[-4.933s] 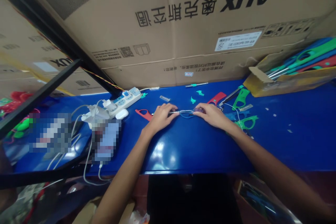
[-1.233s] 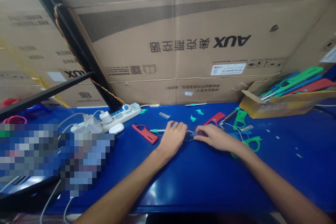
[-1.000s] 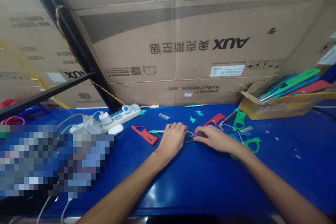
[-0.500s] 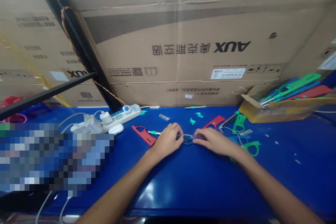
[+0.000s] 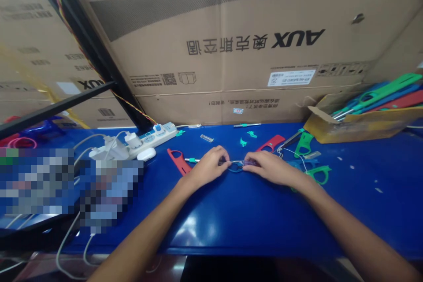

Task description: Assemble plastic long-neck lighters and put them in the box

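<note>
My left hand [image 5: 210, 165] is closed in a pinch at the left end of a small assembly with thin white wire [image 5: 235, 161]. My right hand [image 5: 268, 166] pinches a purplish see-through part [image 5: 250, 163] at the other end of the wire. Below the wire, between the hands, shows the rim of a blue plastic piece [image 5: 235, 170] with an opening. My fingers cover most of it. Beside my left hand lie a red lighter shell [image 5: 180, 163] and a metal tube with a green collar [image 5: 191, 160]. Another red shell [image 5: 271, 142] rests behind my right hand.
Green shells [image 5: 303, 143] and loose white wire lie at right. A cardboard box [image 5: 333, 130] full of long lighters stands at the back right. At left are a power strip [image 5: 153, 140] with chargers and a white case [image 5: 146, 154]. Large cartons [image 5: 158, 57] wall off the back.
The view has tilted down a little, so the table sits higher in the picture. Both hands stay at the same spot, and the wire between them has shifted slightly.
</note>
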Action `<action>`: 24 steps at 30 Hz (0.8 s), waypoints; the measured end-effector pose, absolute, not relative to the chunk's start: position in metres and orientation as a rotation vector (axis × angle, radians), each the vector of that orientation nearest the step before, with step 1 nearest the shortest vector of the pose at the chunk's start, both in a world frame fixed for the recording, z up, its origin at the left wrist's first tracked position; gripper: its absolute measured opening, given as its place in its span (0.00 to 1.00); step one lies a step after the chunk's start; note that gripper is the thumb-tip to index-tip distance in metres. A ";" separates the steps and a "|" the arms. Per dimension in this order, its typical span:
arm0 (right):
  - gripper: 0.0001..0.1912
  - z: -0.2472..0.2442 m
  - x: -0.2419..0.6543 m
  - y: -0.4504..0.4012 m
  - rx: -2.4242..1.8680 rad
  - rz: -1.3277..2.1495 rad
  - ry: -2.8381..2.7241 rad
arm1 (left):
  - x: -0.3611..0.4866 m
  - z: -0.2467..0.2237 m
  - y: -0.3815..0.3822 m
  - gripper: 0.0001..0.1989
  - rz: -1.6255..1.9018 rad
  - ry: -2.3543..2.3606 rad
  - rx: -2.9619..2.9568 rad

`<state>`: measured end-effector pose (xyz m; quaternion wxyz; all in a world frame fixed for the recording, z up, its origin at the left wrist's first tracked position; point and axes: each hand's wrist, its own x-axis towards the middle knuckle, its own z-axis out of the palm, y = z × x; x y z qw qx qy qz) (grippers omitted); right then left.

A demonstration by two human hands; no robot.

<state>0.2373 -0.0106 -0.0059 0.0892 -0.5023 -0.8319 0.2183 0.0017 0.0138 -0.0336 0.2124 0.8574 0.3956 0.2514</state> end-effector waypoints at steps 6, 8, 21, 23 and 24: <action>0.13 -0.012 0.239 -0.008 -1.479 0.661 -2.477 | 0.006 -0.032 0.013 0.02 0.722 1.188 2.270; 0.13 -0.009 0.240 -0.006 -1.458 0.714 -2.472 | 0.006 -0.030 0.015 0.03 0.716 1.186 2.251; 0.15 -0.002 0.240 0.016 -1.246 0.635 -2.377 | 0.004 -0.043 -0.007 0.04 0.865 1.126 2.412; 0.14 -0.011 0.238 0.013 -1.219 0.637 -2.397 | 0.005 -0.043 -0.006 0.04 0.861 1.130 2.413; 0.13 -0.014 0.238 0.011 -1.215 0.632 -2.409 | 0.005 -0.043 -0.005 0.04 0.858 1.123 2.418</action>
